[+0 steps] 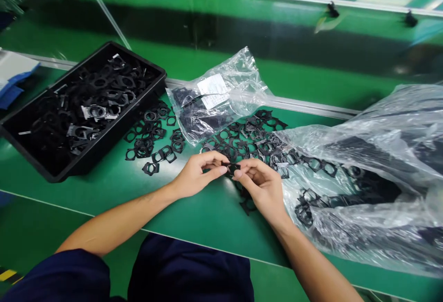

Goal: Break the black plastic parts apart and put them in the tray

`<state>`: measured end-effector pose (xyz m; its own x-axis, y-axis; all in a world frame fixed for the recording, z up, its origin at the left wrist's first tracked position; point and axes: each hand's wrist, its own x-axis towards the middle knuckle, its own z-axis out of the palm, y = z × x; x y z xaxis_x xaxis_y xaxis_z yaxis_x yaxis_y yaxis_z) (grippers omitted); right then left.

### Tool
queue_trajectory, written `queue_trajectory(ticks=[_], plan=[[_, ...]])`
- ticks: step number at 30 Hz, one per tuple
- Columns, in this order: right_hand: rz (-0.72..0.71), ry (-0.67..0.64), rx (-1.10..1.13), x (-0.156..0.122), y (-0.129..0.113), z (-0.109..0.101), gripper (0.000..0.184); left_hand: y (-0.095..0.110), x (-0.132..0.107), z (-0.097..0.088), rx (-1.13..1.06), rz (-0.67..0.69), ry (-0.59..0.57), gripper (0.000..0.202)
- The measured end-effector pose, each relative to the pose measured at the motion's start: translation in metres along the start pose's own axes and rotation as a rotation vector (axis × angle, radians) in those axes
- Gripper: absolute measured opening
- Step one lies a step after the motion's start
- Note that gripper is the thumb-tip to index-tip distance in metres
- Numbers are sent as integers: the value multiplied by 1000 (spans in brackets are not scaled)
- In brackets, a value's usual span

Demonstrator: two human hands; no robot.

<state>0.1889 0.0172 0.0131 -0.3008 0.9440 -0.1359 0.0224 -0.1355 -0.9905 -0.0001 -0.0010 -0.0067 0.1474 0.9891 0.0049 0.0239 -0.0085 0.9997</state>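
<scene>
Tray (pixel 114 141): sitting at ten o'clock from the hands, already holding a heap of black pieces.
Loose pieces (pixel 152 141): lying scattered on the bench (pixel 204 216) at eleven o'clock.
Left hand (pixel 196 173): pinching a small black part (pixel 233 168) at bench centre.
Right hand (pixel 263 187): gripping that part's other side.
Big bag (pixel 377 126): lying at three o'clock, holding many more pieces.
</scene>
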Motion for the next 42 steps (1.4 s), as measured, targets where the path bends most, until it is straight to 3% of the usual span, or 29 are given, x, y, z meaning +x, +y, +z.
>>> queue_trajectory(ticks=[7,11,14,16,18,19,21,22,24,26,28,31,34,38,42], plan=[[-137,-27,-109,0,1,-1,22,0,1,4,204,174,-23,13],[-260,-10,-280,2,7,-2,18,11,6,-8,443,355,113,10],[-461,51,-588,10,16,-7,14,31,13,-50,540,406,325,13],[-578,74,-813,16,22,-11,20,45,18,-95,578,423,507,21],[-653,24,-954,22,29,-15,22,57,20,-146,741,407,750,15],[-683,11,-997,25,32,-16,21,63,20,-171,848,373,812,12],[-723,13,-1048,28,35,-18,20,71,19,-214,1048,271,862,11],[-731,22,-1063,29,35,-18,19,74,18,-230,1134,206,834,12],[-735,30,-1079,28,32,-18,17,76,15,-245,1246,209,750,13],[-738,6,-1098,26,28,-18,14,72,10,-236,1281,376,681,10],[-734,-28,-1126,24,23,-17,11,60,3,-207,1266,444,599,3],[-709,-47,-1149,22,21,-16,10,32,-7,-145,1224,406,328,14],[-702,-33,-1123,21,23,-15,13,8,-12,-98,1269,243,202,21],[-719,123,-979,18,22,-14,19,-3,-16,-80,1331,157,241,16],[-605,214,-612,10,13,-10,19,8,-20,-77,1236,252,278,20]])
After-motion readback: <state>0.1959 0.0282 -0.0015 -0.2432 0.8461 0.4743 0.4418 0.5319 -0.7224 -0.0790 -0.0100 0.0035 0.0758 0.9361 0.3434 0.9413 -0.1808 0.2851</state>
